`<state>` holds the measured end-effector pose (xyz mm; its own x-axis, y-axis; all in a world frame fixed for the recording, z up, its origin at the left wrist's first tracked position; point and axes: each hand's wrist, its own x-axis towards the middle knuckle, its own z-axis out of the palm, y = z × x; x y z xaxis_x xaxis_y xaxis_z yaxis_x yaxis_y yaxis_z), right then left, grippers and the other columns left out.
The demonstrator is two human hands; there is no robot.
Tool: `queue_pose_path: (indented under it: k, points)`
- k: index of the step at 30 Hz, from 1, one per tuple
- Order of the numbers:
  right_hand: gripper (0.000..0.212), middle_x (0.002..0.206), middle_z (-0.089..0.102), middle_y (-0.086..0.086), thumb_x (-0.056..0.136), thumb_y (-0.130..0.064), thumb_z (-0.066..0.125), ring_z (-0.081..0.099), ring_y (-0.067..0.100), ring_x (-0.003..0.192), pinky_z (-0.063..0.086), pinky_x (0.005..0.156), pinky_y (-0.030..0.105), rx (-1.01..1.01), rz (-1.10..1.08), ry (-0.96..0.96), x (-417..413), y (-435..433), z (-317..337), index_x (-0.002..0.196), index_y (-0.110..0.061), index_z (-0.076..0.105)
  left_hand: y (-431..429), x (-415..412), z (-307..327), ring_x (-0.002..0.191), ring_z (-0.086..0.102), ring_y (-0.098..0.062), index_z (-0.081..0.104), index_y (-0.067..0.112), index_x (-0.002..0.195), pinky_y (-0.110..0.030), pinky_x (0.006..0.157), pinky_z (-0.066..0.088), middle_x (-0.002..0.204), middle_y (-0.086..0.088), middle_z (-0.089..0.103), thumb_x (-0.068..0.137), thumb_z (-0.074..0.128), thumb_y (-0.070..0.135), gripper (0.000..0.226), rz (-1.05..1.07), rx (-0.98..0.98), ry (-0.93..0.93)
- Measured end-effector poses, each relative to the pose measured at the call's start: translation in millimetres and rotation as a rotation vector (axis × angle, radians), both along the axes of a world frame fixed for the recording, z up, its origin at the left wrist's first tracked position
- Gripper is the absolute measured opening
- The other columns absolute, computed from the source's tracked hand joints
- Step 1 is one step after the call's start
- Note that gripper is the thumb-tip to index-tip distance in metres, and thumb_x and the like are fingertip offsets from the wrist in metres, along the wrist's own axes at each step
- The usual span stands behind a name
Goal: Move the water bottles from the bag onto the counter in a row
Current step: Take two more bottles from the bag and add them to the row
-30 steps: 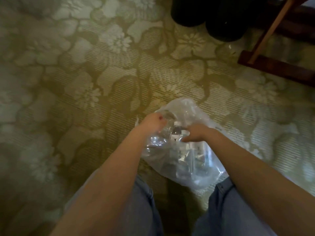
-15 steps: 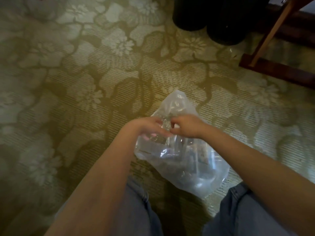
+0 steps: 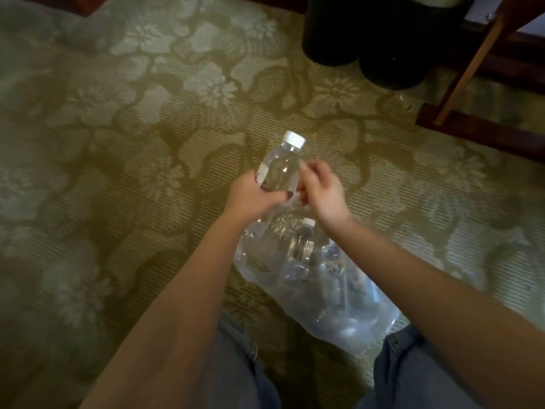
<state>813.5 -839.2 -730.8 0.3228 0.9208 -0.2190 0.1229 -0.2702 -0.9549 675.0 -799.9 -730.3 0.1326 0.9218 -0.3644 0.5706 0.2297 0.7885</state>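
Note:
A clear plastic bag (image 3: 330, 302) lies on the floral carpet between my knees, with several water bottles inside; one white-capped bottle in the bag (image 3: 303, 240) shows through its mouth. My left hand (image 3: 253, 199) grips a clear water bottle (image 3: 280, 166) with a white cap around its lower body, holding it tilted above the bag's opening. My right hand (image 3: 321, 193) is beside the bottle, fingers pinched on the bag's thin edge near the bottle's side. No counter is in view.
Two dark round containers (image 3: 362, 39) stand at the top of the view. A wooden furniture frame (image 3: 477, 131) with a slanted leg sits at the upper right. Patterned green carpet (image 3: 118, 143) stretches to the left and ahead.
Both hands were at the bag's mouth; now my left hand has drawn one bottle up out of the bag, while my right hand holds the bag's edge.

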Motion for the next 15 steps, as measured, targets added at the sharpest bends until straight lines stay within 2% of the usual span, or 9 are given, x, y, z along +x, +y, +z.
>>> queue_pose_path:
  k: [1,3,4,5,6,9,11,13,15]
  points:
    - [0.022,0.071,0.059,0.001,0.097,-0.032,0.046,0.054,0.013,0.058,0.045,0.054,0.029,-0.060,0.144,-0.189,0,-2,-14,0.099,-0.013,0.057,2,-5,-1,0.073,0.066,-0.007,0.064,0.026,0.076,-0.022,0.059,0.050,0.073,0.012,0.068,0.055,0.083,0.035,0.030,0.055,-0.022,-0.024]
    - [0.023,0.087,0.066,0.011,0.096,-0.026,0.043,0.059,0.024,0.073,0.043,0.064,0.031,-0.320,0.479,-0.639,3,-10,-47,0.099,-0.011,0.060,5,-16,-2,0.076,0.069,-0.012,0.063,0.027,0.073,-0.033,0.069,0.057,0.074,0.009,0.070,0.050,0.083,0.037,0.032,0.111,-0.081,-0.074]
    - [0.025,0.100,0.067,0.013,0.094,-0.026,0.046,0.062,0.028,0.086,0.046,0.071,0.031,-0.452,0.582,-0.774,3,-14,-64,0.106,-0.009,0.060,5,-21,-1,0.080,0.069,-0.015,0.062,0.027,0.077,-0.038,0.075,0.058,0.080,0.006,0.071,0.047,0.082,0.039,0.038,0.121,-0.110,-0.090]
    - [0.032,0.111,0.065,0.013,0.091,-0.029,0.052,0.062,0.030,0.099,0.047,0.080,0.033,-0.555,0.595,-0.820,4,-17,-79,0.115,-0.009,0.058,5,-24,-1,0.083,0.069,-0.017,0.060,0.027,0.080,-0.042,0.078,0.058,0.085,0.004,0.071,0.045,0.082,0.040,0.043,0.129,-0.129,-0.100]
    - [0.044,0.118,0.063,0.011,0.088,-0.035,0.058,0.060,0.030,0.108,0.047,0.087,0.034,-0.629,0.539,-0.773,5,-19,-92,0.123,-0.009,0.053,3,-26,-1,0.084,0.069,-0.018,0.059,0.028,0.082,-0.044,0.079,0.058,0.087,0.004,0.070,0.045,0.081,0.040,0.044,0.135,-0.136,-0.113]
    - [0.072,0.125,0.059,0.015,0.080,-0.050,0.066,0.052,0.033,0.122,0.043,0.102,0.042,-0.702,0.242,-0.426,4,-12,-123,0.135,-0.009,0.043,1,-29,-3,0.084,0.069,-0.017,0.060,0.028,0.083,-0.044,0.077,0.059,0.088,0.005,0.070,0.048,0.081,0.036,0.042,0.144,-0.139,-0.131]
    - [0.100,0.142,0.043,0.019,0.075,-0.050,0.071,0.045,0.036,0.129,0.038,0.106,0.046,-0.795,0.165,-0.280,-5,-7,-144,0.147,-0.006,0.017,0,-29,-4,0.082,0.070,-0.016,0.064,0.025,0.087,-0.042,0.075,0.059,0.087,0.003,0.071,0.049,0.081,0.037,0.044,0.144,-0.137,-0.138]
    - [0.121,0.150,0.028,0.020,0.070,-0.042,0.079,0.043,0.039,0.130,0.042,0.103,0.047,-0.863,0.083,-0.182,-13,-6,-158,0.148,-0.010,-0.009,0,-27,-5,0.080,0.070,-0.015,0.065,0.021,0.091,-0.038,0.072,0.059,0.086,0.002,0.072,0.046,0.080,0.039,0.051,0.172,-0.143,-0.142]
    - [0.118,0.144,0.037,0.019,0.073,-0.033,0.078,0.055,0.037,0.117,0.052,0.090,0.045,-0.921,0.078,-0.188,-13,-5,-166,0.147,-0.015,-0.011,-2,-27,-5,0.077,0.069,-0.013,0.063,0.022,0.091,-0.033,0.068,0.057,0.083,0.004,0.072,0.044,0.080,0.041,0.053,0.204,-0.145,-0.153]
